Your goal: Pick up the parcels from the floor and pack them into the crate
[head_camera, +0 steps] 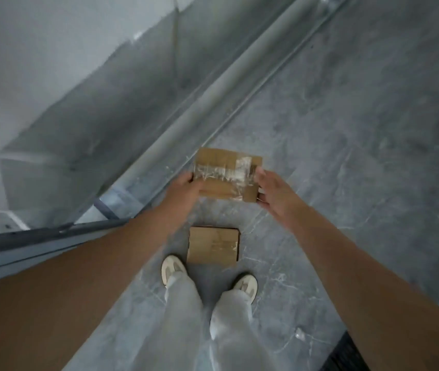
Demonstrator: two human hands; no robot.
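Observation:
A flat brown cardboard parcel (226,174) with clear tape across it is held above the floor in front of me. My left hand (186,187) grips its left edge. My right hand (273,190) holds its right edge, fingers wrapped under the corner. A second brown cardboard parcel (213,245) lies flat on the grey floor just ahead of my feet, below the held one. No crate is in view.
My two feet in pale shoes (173,269) stand on the grey marbled floor (347,156). A grey wall and ledge (92,129) run diagonally on the left. A dark mat corner (347,354) shows at the lower right.

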